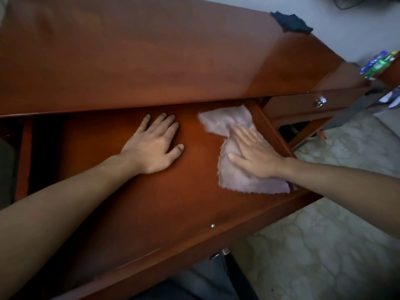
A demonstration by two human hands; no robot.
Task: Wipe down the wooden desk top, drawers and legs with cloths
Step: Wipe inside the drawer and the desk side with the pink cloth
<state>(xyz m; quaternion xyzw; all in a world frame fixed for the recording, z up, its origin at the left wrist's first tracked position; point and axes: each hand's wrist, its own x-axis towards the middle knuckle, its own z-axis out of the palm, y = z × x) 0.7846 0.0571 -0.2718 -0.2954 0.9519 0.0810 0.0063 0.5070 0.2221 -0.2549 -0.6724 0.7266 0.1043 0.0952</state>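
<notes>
The wooden desk top fills the upper part of the view. Below it a wide drawer is pulled out toward me. My right hand lies flat, fingers straight, pressing a pale pink cloth against the drawer's floor near its right wall. My left hand rests flat with spread fingers on the bare drawer floor, to the left of the cloth. A dark blue cloth lies on the desk's far right corner.
A second drawer with a metal knob sits shut at the right. Beyond it are colourful packets and pale patterned floor. A dark gap lies at the drawer's left end.
</notes>
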